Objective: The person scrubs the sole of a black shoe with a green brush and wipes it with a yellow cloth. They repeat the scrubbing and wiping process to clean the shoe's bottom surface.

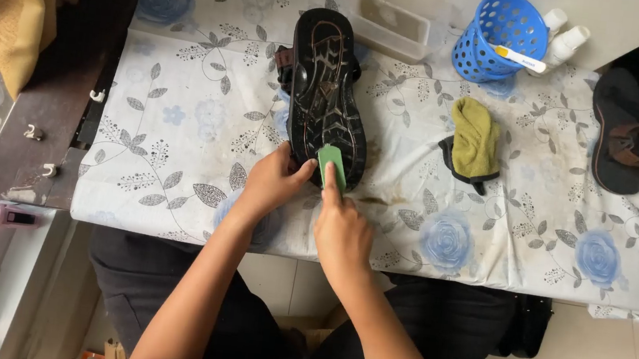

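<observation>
Sandal [330, 84], black and turned sole-up, lies near the middle of the table [183, 108], which is covered in a white cloth printed with blue roses and grey leaves. Its heel end points toward the person and its toe end toward the far wall.

In the head view, the left hand [271, 180] grips the near left edge of the sole, fingers curled closed around the rim and the thumb pressed against the sole's edge. The right hand [342, 230] is clamped on a small green brush [332, 165], with the index finger stretched along its back and the remaining fingers folded together beneath; the brush lies flat against the heel part of the tread. The two hands are just beside each other, nearly touching at the thumbs.

An olive-green rag [475, 137] lies crumpled over something dark, to the right of the sandal and apart from it. A blue perforated basket [496, 35] stands at the far edge with a white toothbrush [519, 59] across its rim and two white bottles [564, 35] behind it. A second dark sandal [624, 146] lies upright at the table's right edge.
</observation>
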